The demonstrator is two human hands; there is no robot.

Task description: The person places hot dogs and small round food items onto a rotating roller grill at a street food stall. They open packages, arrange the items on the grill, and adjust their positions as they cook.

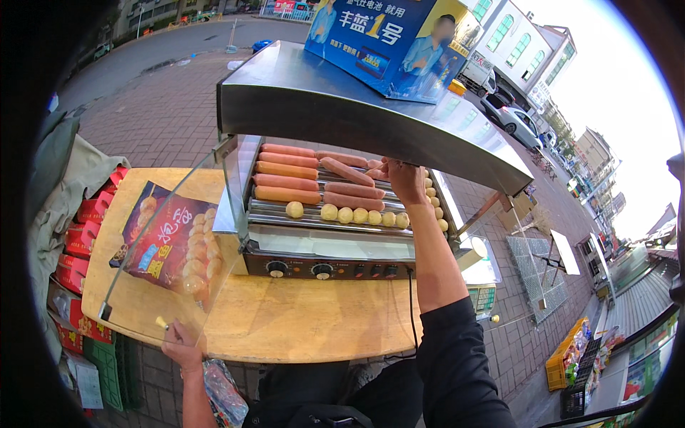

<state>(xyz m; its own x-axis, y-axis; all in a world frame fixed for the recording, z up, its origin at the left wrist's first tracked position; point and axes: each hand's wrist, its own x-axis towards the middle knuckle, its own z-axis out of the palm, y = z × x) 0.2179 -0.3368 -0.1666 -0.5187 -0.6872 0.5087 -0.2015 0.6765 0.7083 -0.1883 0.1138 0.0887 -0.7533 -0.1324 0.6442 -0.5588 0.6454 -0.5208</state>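
A hot dog roller grill (332, 235) with a steel hood stands on a wooden table (299, 321). Several sausages (286, 182) lie in rows on its rollers, and round pale balls (360, 216) line the front and right side. My right hand (404, 179) reaches under the hood at the back right, among the sausages; a thin stick shows at its fingers, beside a sausage (348, 171) that lies slantwise. My left hand (182, 345) is at the lower edge of the swung-out glass door (166, 257), beside its small yellow knob (161, 322). Whether its fingers grip the glass is unclear.
A printed plastic food bag (171, 235) lies behind the glass at the left. A blue box (385, 48) stands on the hood (299, 80). A digital scale (481, 297) is at the right. Red cartons (80, 241) and a green crate (109, 369) are at the left. A black cord (411, 310) hangs in front.
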